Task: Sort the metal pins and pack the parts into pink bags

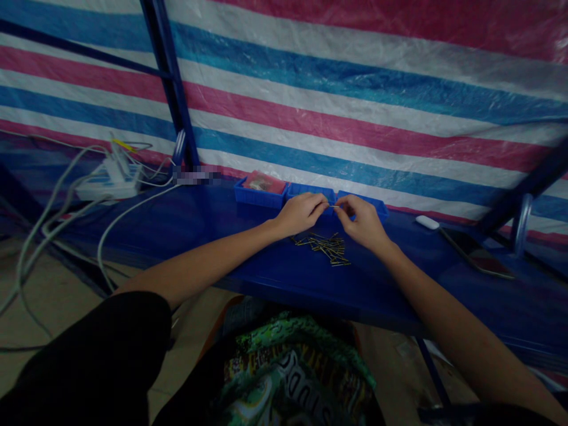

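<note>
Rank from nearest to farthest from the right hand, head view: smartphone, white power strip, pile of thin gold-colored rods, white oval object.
From the right hand:
1. Pile of thin gold-colored rods: just left
2. White oval object: right
3. Smartphone: right, past the oval object
4. White power strip: far left

Striped sheeting (pixel 337 112), power strip (pixel 95 189), phone (pixel 477 253)

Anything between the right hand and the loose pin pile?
Nothing visible. The pile of thin brass-colored pins lies on the blue tabletop, nearer the body than the right hand; the blue bins sit on the far side.
</note>
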Available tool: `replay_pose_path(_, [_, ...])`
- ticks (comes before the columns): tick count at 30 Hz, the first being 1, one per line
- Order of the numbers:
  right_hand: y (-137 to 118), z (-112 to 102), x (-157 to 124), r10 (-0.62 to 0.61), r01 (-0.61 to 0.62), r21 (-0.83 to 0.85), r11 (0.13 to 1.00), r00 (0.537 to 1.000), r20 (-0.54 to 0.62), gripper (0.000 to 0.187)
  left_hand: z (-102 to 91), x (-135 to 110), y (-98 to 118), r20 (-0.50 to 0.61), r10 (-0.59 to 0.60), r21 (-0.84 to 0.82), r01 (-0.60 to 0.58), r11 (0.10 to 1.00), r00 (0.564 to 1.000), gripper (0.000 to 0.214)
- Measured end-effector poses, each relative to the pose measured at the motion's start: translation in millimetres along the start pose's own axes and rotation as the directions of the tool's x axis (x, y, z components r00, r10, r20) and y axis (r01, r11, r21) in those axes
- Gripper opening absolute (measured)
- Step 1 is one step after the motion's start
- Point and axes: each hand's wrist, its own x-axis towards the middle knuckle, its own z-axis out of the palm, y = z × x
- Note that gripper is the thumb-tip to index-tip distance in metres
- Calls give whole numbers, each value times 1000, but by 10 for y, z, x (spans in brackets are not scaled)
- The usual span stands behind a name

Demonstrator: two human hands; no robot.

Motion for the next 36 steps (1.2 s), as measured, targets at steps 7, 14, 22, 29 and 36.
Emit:
replay_pose_path(7, [-8,-16,7,29,-30,-28,999,999,-12,17,-19,-9,18,-50,-15,-38,14,999,999,12])
replay_pose_path(14, [-38,-23,0,30,-29,17,999,1000,-6,15,-8,-3,2,-44,-8,-12,8,1000,999,11])
replay_pose_path(22, [-6,-1,1,10,-10,15,1000,1000,12,10,-2,-6,8,-12,4,-13,-4,1000,1000,13])
replay_pose_path(29, [23,6,5,70,-71,-35,997,997,-15,14,-14,18,4,-94,-59,-1,59,998,994,15])
replay_pose_path(36, [17,-1,0,83,-86,-71,994,996,-40,17,-29,-1,42,2,-83,8,83,997,997,13])
